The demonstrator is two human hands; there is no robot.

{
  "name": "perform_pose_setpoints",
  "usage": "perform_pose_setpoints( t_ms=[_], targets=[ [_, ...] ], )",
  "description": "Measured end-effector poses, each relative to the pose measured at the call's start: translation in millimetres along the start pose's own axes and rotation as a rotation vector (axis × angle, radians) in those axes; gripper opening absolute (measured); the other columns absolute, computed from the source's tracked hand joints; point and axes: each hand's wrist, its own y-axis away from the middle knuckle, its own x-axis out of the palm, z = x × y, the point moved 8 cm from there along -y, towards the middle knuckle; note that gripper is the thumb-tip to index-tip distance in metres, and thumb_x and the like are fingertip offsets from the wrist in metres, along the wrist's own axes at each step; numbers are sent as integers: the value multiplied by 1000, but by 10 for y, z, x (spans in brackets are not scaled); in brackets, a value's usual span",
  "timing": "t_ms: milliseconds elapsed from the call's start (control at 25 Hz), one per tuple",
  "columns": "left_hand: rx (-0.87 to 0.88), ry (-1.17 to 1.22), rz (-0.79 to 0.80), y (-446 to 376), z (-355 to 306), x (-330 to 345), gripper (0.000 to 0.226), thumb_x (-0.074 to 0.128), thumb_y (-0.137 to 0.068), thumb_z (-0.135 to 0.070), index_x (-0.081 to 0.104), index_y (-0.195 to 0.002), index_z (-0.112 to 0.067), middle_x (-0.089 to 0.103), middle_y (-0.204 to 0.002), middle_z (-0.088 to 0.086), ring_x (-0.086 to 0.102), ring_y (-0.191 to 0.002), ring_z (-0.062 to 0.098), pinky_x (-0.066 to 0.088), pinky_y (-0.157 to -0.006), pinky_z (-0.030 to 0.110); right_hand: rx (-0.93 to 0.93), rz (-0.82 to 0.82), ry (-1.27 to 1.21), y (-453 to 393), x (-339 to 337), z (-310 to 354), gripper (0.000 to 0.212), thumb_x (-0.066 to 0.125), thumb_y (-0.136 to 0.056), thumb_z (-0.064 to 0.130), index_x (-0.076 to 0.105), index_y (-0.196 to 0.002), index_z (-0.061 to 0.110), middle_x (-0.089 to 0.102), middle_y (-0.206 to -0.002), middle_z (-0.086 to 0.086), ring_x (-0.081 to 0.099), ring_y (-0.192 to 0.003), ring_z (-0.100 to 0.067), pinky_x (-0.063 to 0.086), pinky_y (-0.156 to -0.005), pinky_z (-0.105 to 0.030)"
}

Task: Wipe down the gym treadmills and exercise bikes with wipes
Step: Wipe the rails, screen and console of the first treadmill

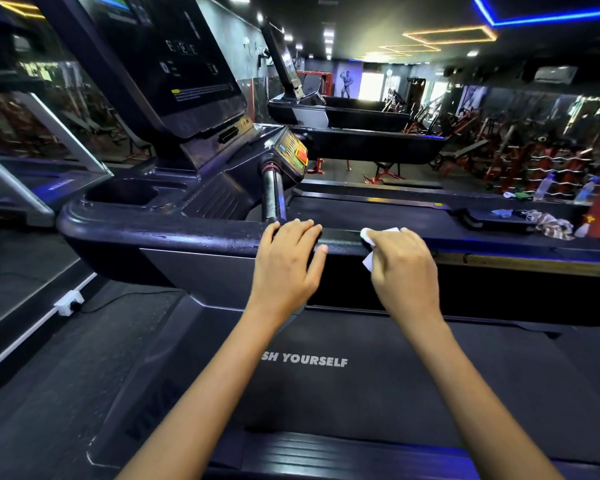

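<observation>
Closest to me is the belt [361,393], dark, with "SH YOURSELF" printed on it in white. Both forearms reach over it to the rail [194,233], the dark handrail running across the treadmill. My left hand [286,261] lies on top of the rail, fingers curled over the far edge and thumb out on the near side, so it's a loose hold on the rail itself, nothing else in it. Just beside it, not touching, my right hand [404,268] is closed around the wipe [369,242], pressing it onto the rail; white bits poke out at the fingertips and under the thumb. Past the rail there's a metal grip [273,195], then the console [174,64] tilted up at left. Further back, another treadmill [361,140], and rags [548,225] off right.
</observation>
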Motion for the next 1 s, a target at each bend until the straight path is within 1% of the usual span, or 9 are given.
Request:
perform_pose_setpoints(
  t_ms=[120, 280, 360, 520, 600, 720, 800, 880, 1000],
  targets=[
    [9, -79, -39, 46, -14, 68, 37, 44, -93, -28, 68, -109, -6, 67, -112, 6, 61, -105, 25, 41, -93, 42, 22, 129, -157, -52, 172, 220, 27, 43, -80, 3, 66, -93, 5, 67, -93, -8, 61, -90, -30, 50, -75, -38],
    [7, -88, -127, 75, -13, 50, 35, 46, -92, -28, 69, -107, -6, 68, -111, 5, 62, -103, 23, 42, -94, 40, -171, 36, -164, 238, -97, 83, 36, 40, -84, -4, 68, -106, 0, 68, -109, -9, 58, -105, -18, 41, -99, -23],
    [-3, -83, -132, 76, -30, 50, 35, 46, -92, -28, 69, -107, -7, 69, -110, 5, 62, -103, 23, 41, -95, 39, -45, 24, -137, 208, -198, -204, 34, 42, -81, -5, 68, -102, 2, 69, -101, -8, 59, -93, -19, 40, -91, -17],
    [5, -75, -145, 72, -19, 49, 34, 47, -91, -28, 69, -106, -7, 69, -109, 4, 63, -102, 23, 41, -94, 39, 207, 201, -47, -74, 45, -277, 31, 46, -82, 5, 68, -102, 11, 70, -98, -9, 64, -90, -33, 48, -70, -35],
    [6, -78, -150, 74, -27, 48, 35, 47, -91, -28, 70, -106, -7, 69, -108, 5, 63, -102, 24, 41, -93, 39, 79, 311, -132, -25, 122, -111, 36, 43, -81, 4, 64, -110, 10, 66, -112, -8, 59, -105, -29, 49, -82, -36],
    [9, -79, -152, 76, -36, 44, 34, 47, -91, -28, 70, -105, -7, 69, -107, 4, 63, -101, 23, 40, -94, 38, -82, 351, -229, 161, -71, -116, 56, 39, -75, -8, 57, -125, 7, 56, -131, -3, 45, -125, -15, 29, -106, -13],
    [7, -79, -152, 72, -30, 43, 34, 46, -91, -28, 69, -105, -7, 69, -108, 4, 63, -102, 23, 40, -94, 37, -92, 271, -177, 153, -214, -267, 49, 44, -79, -9, 60, -122, 9, 62, -122, -4, 54, -115, -17, 35, -98, -12],
    [2, -72, -156, 76, -30, 41, 34, 46, -91, -28, 69, -105, -7, 70, -107, 4, 62, -102, 22, 40, -93, 37, -16, 167, -90, 30, -254, -429, 28, 52, -84, 1, 65, -107, 9, 69, -96, -11, 63, -88, -31, 48, -77, -32],
    [-2, -70, -165, 77, -44, 28, 34, 46, -91, -28, 69, -105, -7, 70, -108, 4, 62, -102, 22, 41, -93, 37, 100, 133, 18, -192, -91, -419, 17, 56, -83, 20, 67, -86, 8, 61, -69, -14, 58, -65, -36, 43, -57, -35]
  ],
)
